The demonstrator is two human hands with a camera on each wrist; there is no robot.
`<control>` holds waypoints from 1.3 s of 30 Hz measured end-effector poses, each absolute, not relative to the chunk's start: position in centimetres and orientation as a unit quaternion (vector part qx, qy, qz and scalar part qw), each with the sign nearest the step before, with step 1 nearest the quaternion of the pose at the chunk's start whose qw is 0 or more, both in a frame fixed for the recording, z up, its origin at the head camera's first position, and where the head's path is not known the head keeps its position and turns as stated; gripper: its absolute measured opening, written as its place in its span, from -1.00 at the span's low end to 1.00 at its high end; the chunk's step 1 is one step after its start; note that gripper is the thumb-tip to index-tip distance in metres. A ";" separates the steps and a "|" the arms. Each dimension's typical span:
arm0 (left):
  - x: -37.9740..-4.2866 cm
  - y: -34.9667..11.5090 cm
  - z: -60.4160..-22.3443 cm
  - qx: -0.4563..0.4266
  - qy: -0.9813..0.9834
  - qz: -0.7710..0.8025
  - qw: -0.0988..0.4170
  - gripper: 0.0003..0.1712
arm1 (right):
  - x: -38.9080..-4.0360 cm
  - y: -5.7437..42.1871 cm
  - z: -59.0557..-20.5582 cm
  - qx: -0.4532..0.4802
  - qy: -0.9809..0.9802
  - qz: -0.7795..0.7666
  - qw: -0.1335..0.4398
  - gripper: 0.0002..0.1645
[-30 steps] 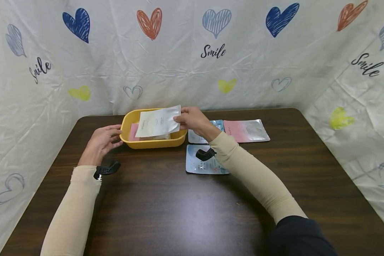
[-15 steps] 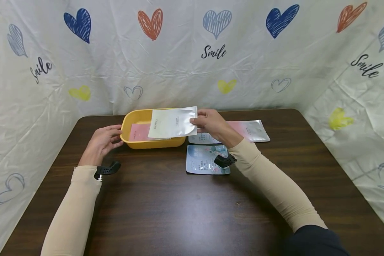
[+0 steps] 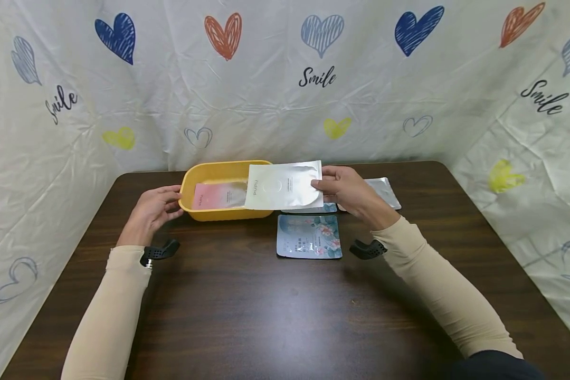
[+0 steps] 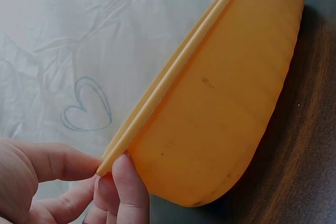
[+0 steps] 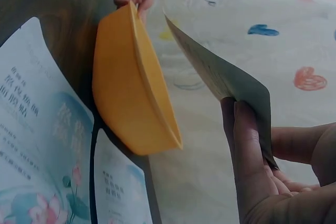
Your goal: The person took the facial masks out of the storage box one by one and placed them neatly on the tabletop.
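My left hand pinches the left rim of a yellow plastic basket; the left wrist view shows thumb and fingers on either side of that rim. A pink-and-silver sachet lies inside the basket. With my right hand I pinch the right end of a flat white-and-silver sachet. It hangs above the basket's right end and the table beside it. In the right wrist view the held sachet is seen nearly edge-on, apart from the basket.
A blue floral sachet lies on the dark wooden table right of the basket. Behind it, another blue sachet and a pink-and-silver one are partly covered. A white curtain with hearts hangs behind the table.
My right hand has carried the white-and-silver sachet rightward, from over the basket to partly past its right end. More of the pink sachet inside is uncovered. My left hand stays on the rim.
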State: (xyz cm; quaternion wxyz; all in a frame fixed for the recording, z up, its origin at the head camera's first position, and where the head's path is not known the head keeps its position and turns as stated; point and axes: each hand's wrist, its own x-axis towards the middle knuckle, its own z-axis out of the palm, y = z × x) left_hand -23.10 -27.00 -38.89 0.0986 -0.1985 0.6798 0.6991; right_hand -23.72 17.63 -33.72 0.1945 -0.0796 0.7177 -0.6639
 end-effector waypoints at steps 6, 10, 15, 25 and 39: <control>-23.0 -27.0 -38.9 -0.203 0.677 0.700 0.097 -0.43 | -22.9 19.9 -33.6 -0.052 0.744 -0.634 0.204 -0.38; -23.0 -27.0 -38.9 -0.201 0.680 0.698 0.098 -0.42 | -22.2 21.2 -33.7 -0.056 0.742 -0.637 0.202 -0.37; -22.9 -27.1 -39.0 -0.199 0.685 0.693 0.099 -0.42 | -21.3 22.8 -33.9 -0.068 0.731 -0.649 0.199 -0.36; -22.9 -27.1 -39.0 -0.199 0.687 0.692 0.097 -0.42 | -19.7 26.1 -34.9 -0.060 0.721 -0.665 0.186 -0.32; -23.1 -27.0 -39.0 -0.199 0.681 0.697 0.100 -0.42 | -18.4 30.8 -36.3 -0.010 0.726 -0.662 0.186 -0.28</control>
